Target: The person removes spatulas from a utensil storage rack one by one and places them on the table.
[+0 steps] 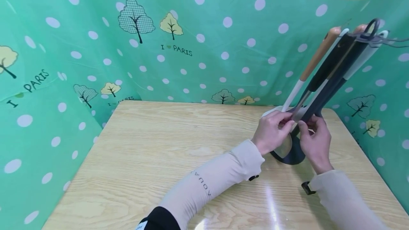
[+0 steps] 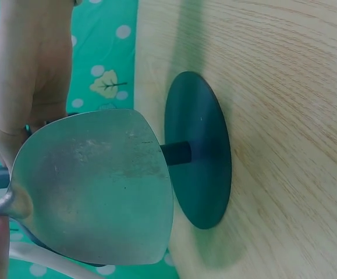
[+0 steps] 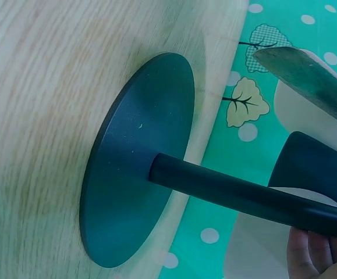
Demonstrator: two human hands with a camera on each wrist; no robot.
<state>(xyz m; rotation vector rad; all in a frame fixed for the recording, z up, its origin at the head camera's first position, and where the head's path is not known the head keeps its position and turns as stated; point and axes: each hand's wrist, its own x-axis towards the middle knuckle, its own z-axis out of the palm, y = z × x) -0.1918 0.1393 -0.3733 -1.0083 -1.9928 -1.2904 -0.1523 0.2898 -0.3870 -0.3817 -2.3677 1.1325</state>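
Note:
A dark utensil stand (image 1: 292, 158) with a round base and a pole stands at the table's back right, its utensils clustered around the pole. My left hand (image 1: 271, 131) pinches the metal turner (image 2: 98, 186) near the neck, where the handle meets its blade. The turner's blade hangs down beside the pole, above the base. My right hand (image 1: 316, 141) holds the stand's pole, and its fingers (image 3: 319, 256) lie against the pole in the right wrist view. Behind are a white blade (image 3: 308, 110) and a dark blade (image 3: 314, 165), partly hidden.
Brown-tipped (image 1: 321, 54), black and pale handles rise toward the stand's top ring (image 1: 372, 29). Green dotted cloth (image 1: 223, 56) hangs behind and along both sides of the wooden table (image 1: 153, 152). The table surface reflects light near the front.

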